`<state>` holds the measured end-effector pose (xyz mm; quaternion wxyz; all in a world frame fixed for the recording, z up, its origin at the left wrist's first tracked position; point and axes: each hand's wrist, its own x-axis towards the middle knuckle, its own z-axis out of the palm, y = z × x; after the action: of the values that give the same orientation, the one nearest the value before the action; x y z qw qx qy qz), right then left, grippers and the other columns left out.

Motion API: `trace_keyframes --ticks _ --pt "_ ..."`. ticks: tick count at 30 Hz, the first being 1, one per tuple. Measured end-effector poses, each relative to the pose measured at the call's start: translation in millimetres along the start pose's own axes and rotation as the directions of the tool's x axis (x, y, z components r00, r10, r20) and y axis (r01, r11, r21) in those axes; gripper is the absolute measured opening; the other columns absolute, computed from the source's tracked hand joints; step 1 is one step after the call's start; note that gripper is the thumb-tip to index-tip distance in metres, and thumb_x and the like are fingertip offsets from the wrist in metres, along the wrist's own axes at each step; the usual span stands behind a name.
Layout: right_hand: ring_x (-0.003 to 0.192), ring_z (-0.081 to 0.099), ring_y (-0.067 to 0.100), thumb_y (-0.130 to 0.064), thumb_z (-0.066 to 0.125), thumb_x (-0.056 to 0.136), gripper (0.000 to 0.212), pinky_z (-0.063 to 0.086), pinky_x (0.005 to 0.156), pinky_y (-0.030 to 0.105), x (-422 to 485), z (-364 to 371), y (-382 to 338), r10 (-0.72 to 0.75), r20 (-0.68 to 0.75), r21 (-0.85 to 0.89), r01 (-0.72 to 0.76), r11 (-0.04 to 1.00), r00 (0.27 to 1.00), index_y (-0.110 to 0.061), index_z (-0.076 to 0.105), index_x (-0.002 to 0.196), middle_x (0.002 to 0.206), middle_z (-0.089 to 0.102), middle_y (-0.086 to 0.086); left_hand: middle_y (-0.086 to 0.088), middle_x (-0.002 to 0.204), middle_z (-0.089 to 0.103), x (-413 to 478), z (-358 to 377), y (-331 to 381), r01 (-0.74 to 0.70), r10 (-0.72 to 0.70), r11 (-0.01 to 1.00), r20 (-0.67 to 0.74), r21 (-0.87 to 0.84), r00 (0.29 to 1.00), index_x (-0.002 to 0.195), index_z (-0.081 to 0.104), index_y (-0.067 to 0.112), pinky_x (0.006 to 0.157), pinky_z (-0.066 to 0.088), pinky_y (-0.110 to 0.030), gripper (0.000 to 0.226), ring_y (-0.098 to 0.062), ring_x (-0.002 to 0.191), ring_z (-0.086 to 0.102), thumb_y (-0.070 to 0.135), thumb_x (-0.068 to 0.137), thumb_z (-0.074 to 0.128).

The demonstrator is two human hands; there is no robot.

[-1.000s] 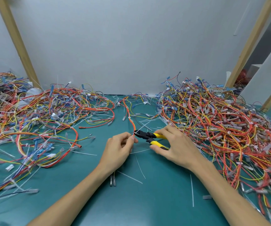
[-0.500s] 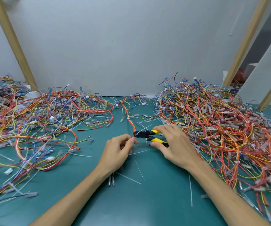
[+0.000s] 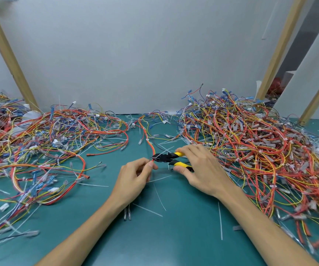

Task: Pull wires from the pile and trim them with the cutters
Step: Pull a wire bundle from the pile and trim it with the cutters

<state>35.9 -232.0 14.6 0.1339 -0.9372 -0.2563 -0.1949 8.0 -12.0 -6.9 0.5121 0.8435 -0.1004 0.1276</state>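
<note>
Left hand (image 3: 135, 177), low on the teal worktop (image 3: 174, 242), pinches the end of an orange-and-red wire (image 3: 148, 143) between thumb and forefinger. Right hand (image 3: 198, 169), just beside it, is wrapped round the 2 yellow handles of the cutters (image 3: 166, 157). Any marking on them is too small to read. Their black nose points left and meets the wire right above the left fingertips; whether the blades are closed cannot be told. White offcuts (image 3: 159, 196) lie near the wrists. Farther off, the wire runs toward the back wall (image 3: 135, 54) between 2 tangles, the left pile (image 3: 49, 143) and the taller right pile (image 3: 260, 146).
</note>
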Motion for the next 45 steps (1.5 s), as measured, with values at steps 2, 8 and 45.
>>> trace_keyframes --ticks 2,8,45 --pt "0.110 0.049 0.020 -0.048 0.061 0.091 0.046 0.038 0.094 0.032 0.3 0.2 -0.4 0.002 0.000 -0.009 -0.002 1.000 1.000 -0.018 0.058 0.125 0.118 0.060 -0.005 0.010 0.051 0.049 0.6 -0.1 -0.4 0.003 -0.003 1.000 -0.002 -0.006 1.000 0.080 0.069 0.021 0.052 0.037 -0.025 0.026 -0.006 0.045 0.042 0.021 0.099 0.051" --pt "0.111 0.049 0.020 -0.049 0.060 0.092 0.046 0.036 0.095 0.030 -0.7 0.3 -1.7 0.000 0.009 0.009 0.000 1.000 1.000 -0.018 0.057 0.126 0.119 0.060 -0.005 0.008 0.052 0.049 -0.3 0.4 -1.5 0.006 -0.006 1.000 0.005 -0.029 1.000 0.081 0.068 0.021 0.054 0.037 -0.028 0.026 -0.009 0.047 0.042 0.023 0.100 0.051" --pt "0.104 0.050 0.019 -0.045 0.058 0.094 0.038 0.038 0.085 0.029 -0.6 4.2 -3.2 -0.016 -0.008 0.030 0.016 0.999 1.000 -0.019 0.057 0.122 0.113 0.059 -0.007 0.009 0.051 0.048 -2.4 0.6 1.7 -0.020 0.020 1.000 0.017 0.010 1.000 0.081 0.070 0.022 0.050 0.035 -0.020 0.024 -0.006 0.046 0.041 0.023 0.099 0.053"
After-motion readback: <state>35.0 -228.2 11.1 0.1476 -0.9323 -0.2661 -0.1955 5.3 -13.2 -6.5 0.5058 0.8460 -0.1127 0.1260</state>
